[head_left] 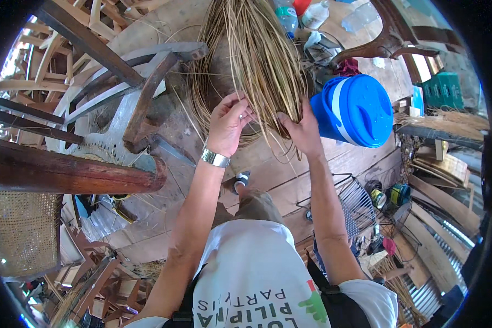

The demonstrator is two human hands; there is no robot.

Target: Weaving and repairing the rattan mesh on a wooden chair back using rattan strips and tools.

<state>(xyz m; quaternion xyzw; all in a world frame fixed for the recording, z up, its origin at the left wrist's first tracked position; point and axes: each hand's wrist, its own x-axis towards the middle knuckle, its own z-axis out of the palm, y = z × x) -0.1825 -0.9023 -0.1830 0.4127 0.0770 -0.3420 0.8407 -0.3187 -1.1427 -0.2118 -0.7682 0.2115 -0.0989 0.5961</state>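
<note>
Amid a cluttered workshop, stands on a floor (361, 161) of pale boards. Handles a bundle of long tan and greenish strands (262, 60) in the far middle of the scene, with loose ends bent toward the near side between both hands. Holds the left hand (228, 121) at the bundle's left edge with thumb and forefinger curled close together; cannot tell a pinched strand from a light touch at the tips. Grips the bundle's near right edge with the right hand (302, 131), thumb set apart from the fingers. Wears a silver watch (216, 159) on the left wrist. Has a blue lidded bucket (366, 109) just right of the right hand and plastic bottles (316, 15) farther off. Has a flat grey blade (172, 150) left of the watch, then a reddish-brown wooden piece (76, 168), and a woven cane panel (22, 235) at near left. Has a wire rack (358, 202) right of the right forearm and a green box (443, 90) at far right.
</note>
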